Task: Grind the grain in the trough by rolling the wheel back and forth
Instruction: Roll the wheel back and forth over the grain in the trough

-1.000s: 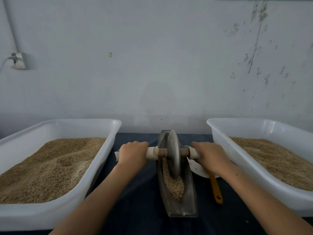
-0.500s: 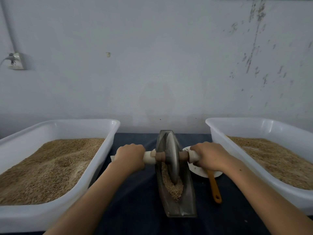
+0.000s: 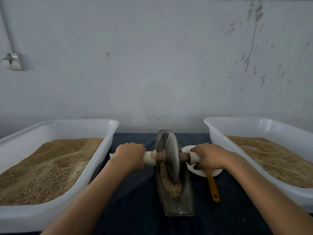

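The left hand (image 3: pixel 129 156) and right hand (image 3: pixel 209 156) each wrap their grip tight round the pale wooden axle (image 3: pixel 149 157). The flat grey stone wheel (image 3: pixel 172 158) stands in the long dark trough (image 3: pixel 184 200), on brown grain (image 3: pixel 171 189). Push evenly so the wheel stays straight.

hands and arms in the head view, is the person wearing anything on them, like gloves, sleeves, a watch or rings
Nothing worn shows. The left hand and right hand are bare, with no gloves, and no rings can be seen on the fingers. Both forearms are bare up to the bottom edge of the picture: no sleeves, watch or bracelet in view.
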A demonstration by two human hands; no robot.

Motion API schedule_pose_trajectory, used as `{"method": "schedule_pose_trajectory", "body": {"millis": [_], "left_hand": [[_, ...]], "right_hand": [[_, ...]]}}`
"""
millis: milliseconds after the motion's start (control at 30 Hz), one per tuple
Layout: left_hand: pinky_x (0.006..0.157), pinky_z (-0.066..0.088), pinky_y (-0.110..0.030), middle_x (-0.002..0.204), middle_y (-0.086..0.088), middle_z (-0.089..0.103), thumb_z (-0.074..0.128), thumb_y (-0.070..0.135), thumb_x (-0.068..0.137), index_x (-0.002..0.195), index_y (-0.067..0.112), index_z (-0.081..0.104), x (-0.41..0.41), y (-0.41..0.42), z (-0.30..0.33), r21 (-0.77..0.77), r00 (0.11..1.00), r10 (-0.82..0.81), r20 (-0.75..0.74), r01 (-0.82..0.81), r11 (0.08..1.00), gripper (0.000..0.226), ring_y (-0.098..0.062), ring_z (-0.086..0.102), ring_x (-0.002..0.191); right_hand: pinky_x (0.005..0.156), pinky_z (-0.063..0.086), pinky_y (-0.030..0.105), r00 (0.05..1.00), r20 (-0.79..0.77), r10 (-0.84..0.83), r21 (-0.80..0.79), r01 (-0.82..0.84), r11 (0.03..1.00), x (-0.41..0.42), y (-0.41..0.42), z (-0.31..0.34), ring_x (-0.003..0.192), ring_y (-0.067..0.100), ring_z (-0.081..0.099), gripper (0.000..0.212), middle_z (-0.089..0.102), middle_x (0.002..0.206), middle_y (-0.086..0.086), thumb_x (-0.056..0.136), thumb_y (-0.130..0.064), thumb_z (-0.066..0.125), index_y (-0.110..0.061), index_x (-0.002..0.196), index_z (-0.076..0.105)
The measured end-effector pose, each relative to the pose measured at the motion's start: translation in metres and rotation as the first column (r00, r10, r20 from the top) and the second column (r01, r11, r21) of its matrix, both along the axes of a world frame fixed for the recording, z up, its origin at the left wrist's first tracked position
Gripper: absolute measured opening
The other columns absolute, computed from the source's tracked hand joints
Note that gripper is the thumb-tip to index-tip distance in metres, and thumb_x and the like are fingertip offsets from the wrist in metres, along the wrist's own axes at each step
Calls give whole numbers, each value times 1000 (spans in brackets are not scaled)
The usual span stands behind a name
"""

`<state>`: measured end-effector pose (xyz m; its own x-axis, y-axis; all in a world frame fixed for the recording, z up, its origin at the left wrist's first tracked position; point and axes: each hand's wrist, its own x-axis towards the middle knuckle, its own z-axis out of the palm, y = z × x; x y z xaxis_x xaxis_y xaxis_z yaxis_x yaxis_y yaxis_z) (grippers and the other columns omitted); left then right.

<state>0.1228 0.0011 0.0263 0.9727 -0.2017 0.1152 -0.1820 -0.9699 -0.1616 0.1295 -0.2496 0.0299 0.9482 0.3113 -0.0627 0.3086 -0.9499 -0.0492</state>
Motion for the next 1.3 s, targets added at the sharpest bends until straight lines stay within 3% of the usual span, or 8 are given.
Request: {"method": "schedule_pose_trajectory", "body": {"millis": [167,300,400,500,633,800,933,1300], "left_hand": [[79,48,-30,103,0,63,67,32,81,113,20,57,-1,1,1,-19,997,13,-79,-15,1000,35,-17,61,92],[75,45,-28,102,1,63,65,32,83,109,21,57,2,2,-6,-69,999,31,7,-30,997,29,-16,60,91],[70,42,-27,99,3,63,60,29,86,104,23,56,4,1,-11,-118,994,39,106,-26,993,19,-15,58,84],[67,38,-26,96,4,62,58,28,88,103,24,55,4,1,-14,-140,988,42,147,-21,990,16,-12,50,76],[72,43,-26,100,3,63,64,31,84,107,22,57,5,4,-11,-117,999,26,39,-21,993,25,-14,59,86],[81,49,-30,100,2,63,70,33,78,113,20,58,3,7,-3,-94,988,21,-152,-36,995,39,-15,59,87],[84,49,-32,103,1,63,72,34,78,116,20,57,3,8,0,-83,978,25,-206,-43,996,44,-16,58,89],[73,44,-28,103,1,63,57,27,90,108,22,54,2,-4,-11,-92,981,57,186,-41,995,19,-18,61,92]], "right_hand": [[61,40,24,999,-41,-2,-25,1,1000,-5,1,5,86,13,60,16,64,93,-5,83,-28,68,-31,91,54],[56,32,23,983,181,17,-49,-8,999,-5,8,-1,76,11,54,16,57,83,-9,86,-26,60,-32,83,46],[65,38,28,918,397,15,-13,-11,1000,-3,10,-12,79,14,55,12,59,86,-8,90,-26,55,-29,84,45],[67,35,28,887,460,18,9,-25,1000,0,10,-16,80,15,56,13,59,85,-8,91,-27,53,-28,83,43],[66,36,29,923,384,17,-33,-5,999,0,10,-11,78,15,53,12,58,87,-7,89,-29,55,-28,85,44],[65,38,26,990,144,-4,-90,17,996,-5,11,4,83,14,59,14,64,92,-5,85,-24,62,-29,96,57],[62,39,25,999,51,-3,-117,9,993,-7,11,8,84,14,61,13,65,92,-2,84,-25,64,-29,91,53],[63,33,26,923,382,-42,84,10,996,5,6,-22,74,10,53,15,57,80,-10,88,-28,56,-33,81,45]]}}
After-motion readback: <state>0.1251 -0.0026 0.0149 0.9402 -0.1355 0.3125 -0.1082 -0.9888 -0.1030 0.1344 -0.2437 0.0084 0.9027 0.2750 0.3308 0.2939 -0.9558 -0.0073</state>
